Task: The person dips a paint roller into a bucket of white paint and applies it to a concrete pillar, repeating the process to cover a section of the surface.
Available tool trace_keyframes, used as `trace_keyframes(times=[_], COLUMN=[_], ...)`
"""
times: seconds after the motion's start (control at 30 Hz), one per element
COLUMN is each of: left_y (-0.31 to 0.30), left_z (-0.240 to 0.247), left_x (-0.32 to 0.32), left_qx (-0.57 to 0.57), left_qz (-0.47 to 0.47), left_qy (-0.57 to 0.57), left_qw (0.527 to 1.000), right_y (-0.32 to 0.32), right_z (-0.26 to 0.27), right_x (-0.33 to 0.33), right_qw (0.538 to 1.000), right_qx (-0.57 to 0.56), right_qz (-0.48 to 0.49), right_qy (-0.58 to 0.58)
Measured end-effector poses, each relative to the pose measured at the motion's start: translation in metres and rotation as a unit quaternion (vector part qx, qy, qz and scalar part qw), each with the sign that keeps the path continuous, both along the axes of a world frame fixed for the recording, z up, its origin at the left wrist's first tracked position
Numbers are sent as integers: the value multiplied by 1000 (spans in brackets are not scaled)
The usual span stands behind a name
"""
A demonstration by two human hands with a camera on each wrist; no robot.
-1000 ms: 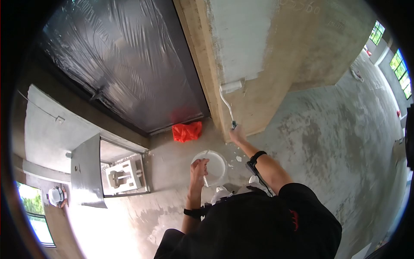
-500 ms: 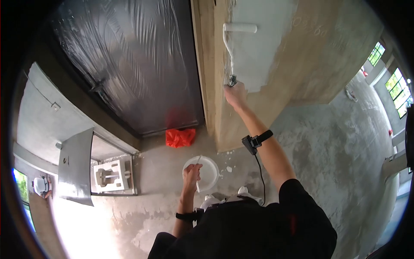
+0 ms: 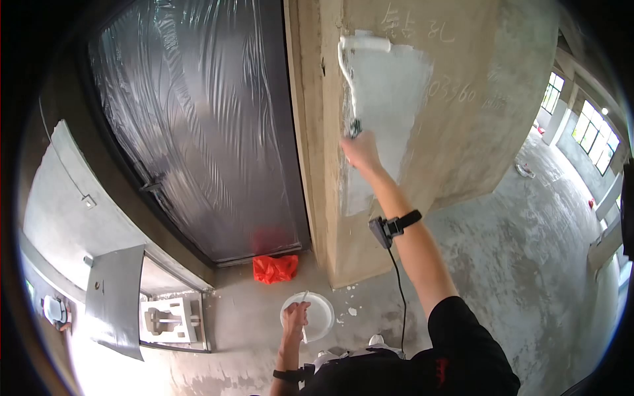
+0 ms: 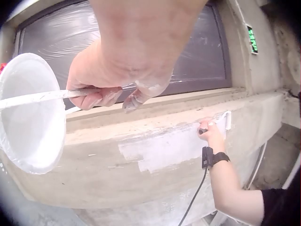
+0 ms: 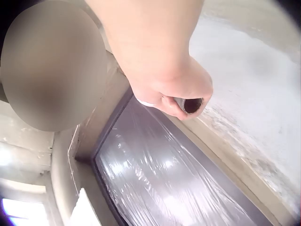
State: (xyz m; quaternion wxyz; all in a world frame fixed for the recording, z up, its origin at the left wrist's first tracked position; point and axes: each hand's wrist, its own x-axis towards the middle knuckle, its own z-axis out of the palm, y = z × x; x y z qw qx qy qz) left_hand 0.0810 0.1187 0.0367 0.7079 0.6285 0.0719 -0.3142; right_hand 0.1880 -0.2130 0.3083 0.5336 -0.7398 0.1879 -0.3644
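Right hand (image 3: 360,150): fingers curled round the grip (image 5: 192,104) of a paint roller, the arm stretched out toward the wall (image 3: 456,138). Paint roller (image 3: 366,43): its white sleeve lies against the wall at the upper end of a patch of white paint (image 3: 389,86), its bent frame running down along the patch's left side to the hand. Patch: ragged at the edges, with bare tan wall to its right bearing pale handwritten marks. Left hand (image 3: 295,317): fingers curled round the thin handle (image 4: 37,98) of a white bucket, with whitish smears on the skin. Bucket (image 3: 328,310): round, seen from above in the head view, near the foot of the wall. Straps: one dark band on each wrist, a black cable (image 3: 401,284) running down from the right one. Door (image 3: 198,132): dark, covered in wrinkled clear film, left of the painted wall. Bag (image 3: 275,268): red plastic, crumpled on the floor at the door's foot. Packing piece (image 3: 168,320): pale, lying beyond a grey panel (image 3: 115,290). Windows (image 3: 594,135): barred, far right.
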Motion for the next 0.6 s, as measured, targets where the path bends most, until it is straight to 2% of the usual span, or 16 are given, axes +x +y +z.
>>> trace_keyframes(times=[0.13,0.2,0.27,0.4,0.47,0.5,0.57,0.6], left_y=[3,3,4,7,10,6,4,4], left_z=[-4,-1,-2,-9,-4,0,3,2], left_x=[0,0,1,-3,-6,-1,-4,-3], left_qx=[-9,14,18,1,12,8,18,15], left_qz=[-10,-7,-3,1,-18,-18,-15,-19], left_qy=[-4,0,0,-18,2,3,6,1], left_qw=[1000,1000,1000,1000,1000,1000,1000,1000], right_y=[1,16,0,7,14,16,39,41], right_z=[-70,-98,-174,-278,-317,-323,-343,-361], right_x=[-12,-31,-23,-43,-60,-70,-90,-93], right_qw=[999,997,990,984,950,951,956,956], right_qx=[-20,14,-26,-7,83,87,59,64], right_qz=[-18,-23,-49,-63,22,13,-76,-78], right_qy=[31,76,133,169,299,298,276,277])
